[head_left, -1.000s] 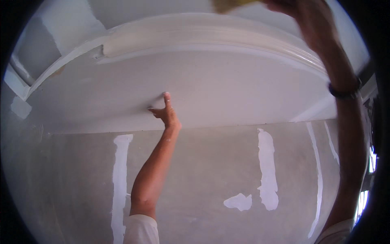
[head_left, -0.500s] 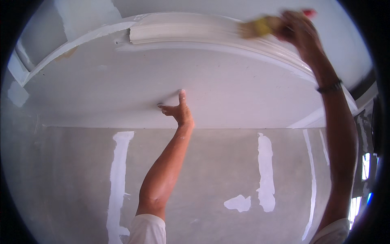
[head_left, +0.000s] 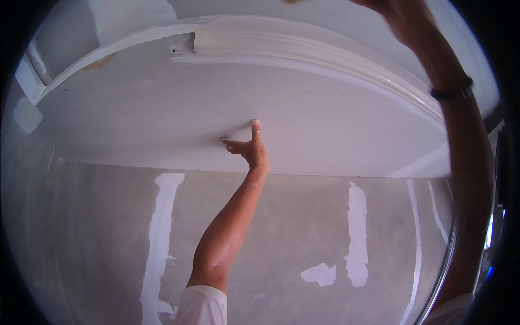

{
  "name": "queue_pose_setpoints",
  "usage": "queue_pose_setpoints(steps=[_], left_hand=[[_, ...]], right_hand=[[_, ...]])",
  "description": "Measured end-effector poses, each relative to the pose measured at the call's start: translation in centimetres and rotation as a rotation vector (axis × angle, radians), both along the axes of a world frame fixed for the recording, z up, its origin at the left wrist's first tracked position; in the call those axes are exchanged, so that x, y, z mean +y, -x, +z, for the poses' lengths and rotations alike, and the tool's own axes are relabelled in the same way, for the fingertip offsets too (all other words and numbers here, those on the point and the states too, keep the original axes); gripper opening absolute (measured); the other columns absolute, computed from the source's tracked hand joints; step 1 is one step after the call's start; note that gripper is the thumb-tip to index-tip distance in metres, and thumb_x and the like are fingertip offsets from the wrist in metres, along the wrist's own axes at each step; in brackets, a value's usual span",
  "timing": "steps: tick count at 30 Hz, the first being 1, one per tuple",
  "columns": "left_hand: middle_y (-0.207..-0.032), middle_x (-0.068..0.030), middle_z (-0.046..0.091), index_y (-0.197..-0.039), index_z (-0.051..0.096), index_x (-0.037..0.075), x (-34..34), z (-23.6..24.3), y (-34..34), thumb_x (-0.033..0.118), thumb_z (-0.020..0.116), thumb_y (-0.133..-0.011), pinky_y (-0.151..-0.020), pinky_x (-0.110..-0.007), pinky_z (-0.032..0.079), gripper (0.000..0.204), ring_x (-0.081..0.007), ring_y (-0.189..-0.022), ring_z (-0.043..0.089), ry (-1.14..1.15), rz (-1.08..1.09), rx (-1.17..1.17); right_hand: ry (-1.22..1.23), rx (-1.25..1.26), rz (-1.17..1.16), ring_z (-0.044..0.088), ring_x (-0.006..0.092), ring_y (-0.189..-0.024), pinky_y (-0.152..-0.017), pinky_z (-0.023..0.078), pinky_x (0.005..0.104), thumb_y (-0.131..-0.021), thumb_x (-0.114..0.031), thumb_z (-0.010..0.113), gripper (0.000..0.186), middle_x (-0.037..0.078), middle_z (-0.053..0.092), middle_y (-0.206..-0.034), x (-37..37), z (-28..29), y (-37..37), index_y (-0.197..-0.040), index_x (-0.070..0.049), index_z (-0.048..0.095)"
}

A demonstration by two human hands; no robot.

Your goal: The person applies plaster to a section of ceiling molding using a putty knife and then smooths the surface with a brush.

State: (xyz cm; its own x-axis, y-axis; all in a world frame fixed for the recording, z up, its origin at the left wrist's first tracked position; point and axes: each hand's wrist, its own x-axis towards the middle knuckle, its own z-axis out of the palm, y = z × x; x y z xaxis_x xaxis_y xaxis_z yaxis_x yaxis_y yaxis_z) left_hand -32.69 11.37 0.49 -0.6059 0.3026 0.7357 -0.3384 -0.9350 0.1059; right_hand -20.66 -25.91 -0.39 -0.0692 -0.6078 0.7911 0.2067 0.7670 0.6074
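My left hand presses its spread fingertips against the grey-white overhead panel; nothing is held in it. Raised high at the right, my right hand is partly cut off by the upper edge, so its fingers are mostly out of sight. Only the bristle tip of the paintbrush peeks in at that edge, left of the hand. Below the brush runs a white cornice moulding, curved by the lens along the panel's border. Its left end stops short, beside a small dark hole in the panel.
Ahead stands a grey wall with white filler strips and a filler patch. A bare pale ledge continues left from the cornice. A shiny curved metal edge shows at the lower right.
My right hand has moved up with the paintbrush, carrying most of it out of view. My left hand keeps its place on the panel while the view has shifted slightly.
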Motion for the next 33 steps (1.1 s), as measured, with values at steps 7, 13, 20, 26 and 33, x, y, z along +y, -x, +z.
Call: queue_pose_setpoints(steps=[7,13,20,26,33], left_hand=[[-0.154,-0.0255,-0.014,-0.148,-0.018,0.001,-0.1,-0.1,-0.5,0.053,0.073,-0.079,-0.116,-0.052,0.019,0.125,-0.0375,-0.146,-0.005,0.005,-0.042,0.03],[-0.153,-0.0242,-0.008,-0.148,-0.017,0.0,0.2,0.2,-1.1,0.057,0.072,-0.077,-0.116,-0.051,0.021,0.127,-0.0369,-0.145,0.003,-0.021,-0.023,0.029],[-0.153,-0.0251,-0.011,-0.148,-0.019,0.001,0.8,0.2,-0.7,0.061,0.071,-0.076,-0.115,-0.051,0.023,0.129,-0.0383,-0.145,0.001,0.02,-0.005,0.051],[-0.154,-0.0221,-0.006,-0.148,-0.018,0.003,0.3,0.2,-1.0,0.061,0.071,-0.075,-0.113,-0.05,0.029,0.129,-0.0367,-0.144,0.01,0.008,-0.016,0.023],[-0.154,-0.0197,-0.003,-0.149,-0.017,0.004,-0.2,-0.3,-0.2,0.06,0.07,-0.077,-0.115,-0.049,0.027,0.126,-0.0341,-0.144,0.014,0.004,-0.028,0.017]], right_hand=[[0.3,-0.212,0.073,0.066,0.0199,-0.069,-0.062,0.06,0.0291,-0.096,-0.012,0.052,0.019,0.017,0.064,-0.084,2.1,4.0,9.8,-0.092,0.005,0.06],[0.346,-0.09,-0.08,0.066,0.0244,-0.101,-0.092,0.055,0.0318,-0.095,-0.025,0.059,0.03,0.014,0.064,-0.107,4.5,12.6,-13.2,-0.111,0.0,0.058],[0.209,0.352,-0.378,0.066,0.0187,-0.099,-0.089,0.056,0.0327,-0.092,-0.041,0.061,0.041,0.01,0.064,-0.106,-1.9,4.3,-39.8,-0.113,-0.006,0.058],[-0.068,0.055,-0.493,0.064,0.0219,-0.104,-0.095,0.054,0.032,-0.099,-0.033,0.053,0.04,0.013,0.062,-0.107,-1.5,7.4,-23.6,-0.12,0.001,0.055],[0.349,-0.07,-0.008,0.068,0.0221,-0.077,-0.071,0.062,0.0316,-0.099,-0.017,0.048,0.021,0.018,0.065,-0.088,2.4,4.5,-0.7,-0.101,0.002,0.057]])
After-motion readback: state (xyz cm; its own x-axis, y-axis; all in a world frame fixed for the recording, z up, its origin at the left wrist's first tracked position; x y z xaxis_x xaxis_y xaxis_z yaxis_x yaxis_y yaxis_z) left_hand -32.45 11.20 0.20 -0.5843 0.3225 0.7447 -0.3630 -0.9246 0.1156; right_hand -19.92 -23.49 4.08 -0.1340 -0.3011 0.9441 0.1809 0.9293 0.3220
